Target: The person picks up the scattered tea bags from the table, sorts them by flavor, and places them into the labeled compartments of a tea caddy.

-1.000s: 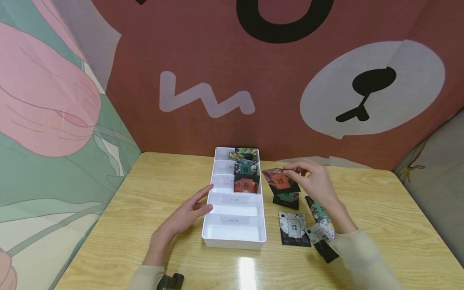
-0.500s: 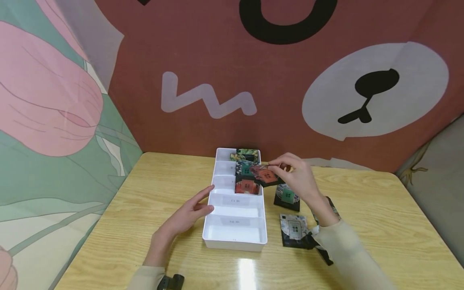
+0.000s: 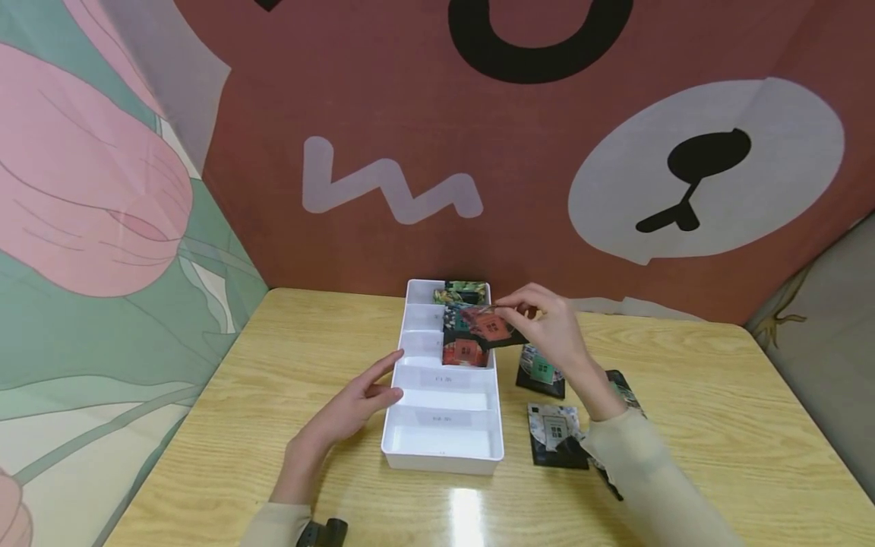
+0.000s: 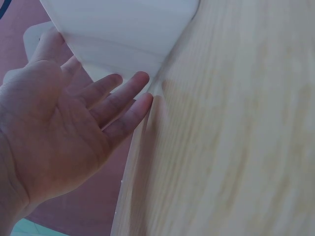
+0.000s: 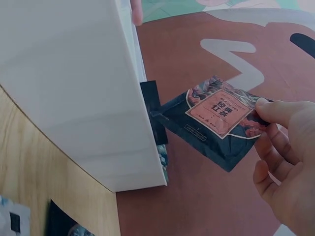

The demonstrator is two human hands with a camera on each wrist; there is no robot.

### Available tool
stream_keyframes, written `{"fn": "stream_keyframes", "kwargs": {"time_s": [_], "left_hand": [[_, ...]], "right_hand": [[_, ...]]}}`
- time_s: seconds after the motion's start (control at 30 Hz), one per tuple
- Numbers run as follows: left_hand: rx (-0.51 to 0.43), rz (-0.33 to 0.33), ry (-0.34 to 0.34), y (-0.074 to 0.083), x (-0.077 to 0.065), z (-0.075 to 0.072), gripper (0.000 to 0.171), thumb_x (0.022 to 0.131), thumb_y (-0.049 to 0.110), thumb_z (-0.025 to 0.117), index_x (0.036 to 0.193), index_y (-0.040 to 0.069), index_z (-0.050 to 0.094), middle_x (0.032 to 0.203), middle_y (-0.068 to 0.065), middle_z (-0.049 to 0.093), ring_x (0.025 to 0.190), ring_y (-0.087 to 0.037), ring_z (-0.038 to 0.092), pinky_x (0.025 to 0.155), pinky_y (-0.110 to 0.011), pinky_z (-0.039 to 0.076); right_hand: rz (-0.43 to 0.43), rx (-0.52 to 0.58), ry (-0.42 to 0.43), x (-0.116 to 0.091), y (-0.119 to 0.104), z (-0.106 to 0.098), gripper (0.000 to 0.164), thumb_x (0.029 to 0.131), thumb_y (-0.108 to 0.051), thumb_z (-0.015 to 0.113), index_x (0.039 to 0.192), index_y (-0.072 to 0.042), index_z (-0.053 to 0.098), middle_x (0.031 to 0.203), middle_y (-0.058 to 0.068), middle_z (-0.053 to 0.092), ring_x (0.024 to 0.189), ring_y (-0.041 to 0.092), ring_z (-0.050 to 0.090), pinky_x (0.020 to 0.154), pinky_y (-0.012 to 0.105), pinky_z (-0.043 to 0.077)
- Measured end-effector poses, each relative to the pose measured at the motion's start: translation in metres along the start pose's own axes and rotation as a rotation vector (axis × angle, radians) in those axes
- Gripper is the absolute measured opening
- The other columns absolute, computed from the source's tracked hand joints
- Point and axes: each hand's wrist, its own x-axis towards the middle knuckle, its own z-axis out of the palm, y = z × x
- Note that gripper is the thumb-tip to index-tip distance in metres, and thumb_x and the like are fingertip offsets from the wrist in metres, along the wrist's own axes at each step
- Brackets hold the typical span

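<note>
A black tea sachet [image 3: 495, 328] with a red label and floral print is pinched at its edge between the thumb and fingers of my right hand [image 3: 555, 325]. It hangs tilted over the right side of a long white divided box [image 3: 444, 442], overlapping the middle compartments in the head view. My left hand [image 3: 347, 406] touches the box's left wall with its fingertips, fingers extended. Inside the box, a red-labelled sachet [image 3: 466, 352] lies in the third compartment from the back, and a green-patterned sachet [image 3: 466, 292] in the farthest. A teal-labelled sachet between them is partly hidden.
On the wooden table [image 3: 718, 425], right of the box, lie a green-labelled sachet [image 3: 541, 372] and a white-labelled sachet [image 3: 555, 434]. More sachets [image 3: 623, 391] are partly covered by the right sleeve. A printed curtain [image 3: 383, 251] hangs behind the table.
My right hand has carried the red-labelled sachet leftward from above the table to over the box, uncovering the green-labelled sachet beneath. My left hand stays at the box's side.
</note>
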Motion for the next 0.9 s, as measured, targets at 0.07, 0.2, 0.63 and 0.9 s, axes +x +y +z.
{"fn": "stream_keyframes", "kwargs": {"time_s": [0.07, 0.2, 0.63, 0.9], "left_hand": [[0.002, -0.001, 0.001, 0.0, 0.0, 0.0, 0.063, 0.099, 0.041, 0.06, 0.154, 0.042, 0.029, 0.163, -0.008, 0.026, 0.13, -0.03, 0.054, 0.109, -0.049, 0.044], [0.002, 0.002, 0.001, -0.001, 0.001, -0.001, 0.062, 0.099, 0.041, 0.06, 0.154, 0.043, 0.029, 0.163, -0.007, 0.026, 0.13, -0.031, 0.054, 0.109, -0.05, 0.044], [-0.002, 0.016, -0.008, -0.002, 0.001, -0.001, 0.064, 0.099, 0.041, 0.06, 0.155, 0.041, 0.029, 0.164, -0.008, 0.025, 0.13, -0.031, 0.054, 0.109, -0.049, 0.043], [-0.002, 0.012, -0.008, -0.002, 0.001, -0.001, 0.063, 0.099, 0.041, 0.059, 0.154, 0.041, 0.029, 0.164, -0.007, 0.024, 0.131, -0.031, 0.054, 0.109, -0.049, 0.043]], "right_hand": [[0.011, 0.018, -0.008, 0.001, 0.0, 0.004, 0.01, 0.089, -0.019, 0.076, 0.098, -0.017, 0.08, 0.09, -0.004, 0.07, 0.07, 0.008, 0.053, 0.062, 0.023, 0.047], [0.024, 0.068, -0.02, 0.002, 0.0, 0.014, 0.009, 0.089, -0.02, 0.076, 0.098, -0.018, 0.08, 0.09, -0.005, 0.07, 0.07, 0.008, 0.054, 0.062, 0.024, 0.048], [0.097, 0.137, -0.026, 0.002, 0.0, 0.041, 0.01, 0.087, -0.025, 0.078, 0.096, -0.02, 0.08, 0.089, -0.005, 0.071, 0.077, 0.009, 0.056, 0.071, 0.028, 0.048], [0.143, 0.132, -0.039, 0.0, 0.006, 0.047, 0.01, 0.088, -0.026, 0.078, 0.095, -0.021, 0.08, 0.088, -0.005, 0.072, 0.077, 0.01, 0.056, 0.072, 0.027, 0.047]]}}
